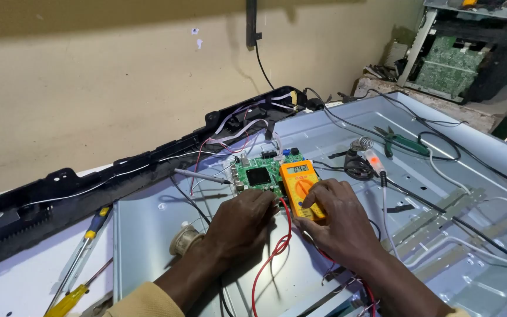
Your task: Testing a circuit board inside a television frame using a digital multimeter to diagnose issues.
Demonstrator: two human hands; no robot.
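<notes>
A green circuit board lies on a grey metal television back panel. An orange multimeter with a lit display rests against the board's right side. My right hand grips the multimeter's lower part, with the fingers by its dial. My left hand is curled at the board's lower edge. A red test lead comes out from under its fingers and loops down toward me. The probe tip is hidden by the hand. A grey probe lies pointing at the board's left side.
Two screwdrivers lie at the left on the white surface. A solder reel sits by my left wrist. Green-handled pliers, an orange-tipped tool and loose cables lie to the right. A black frame runs along the wall.
</notes>
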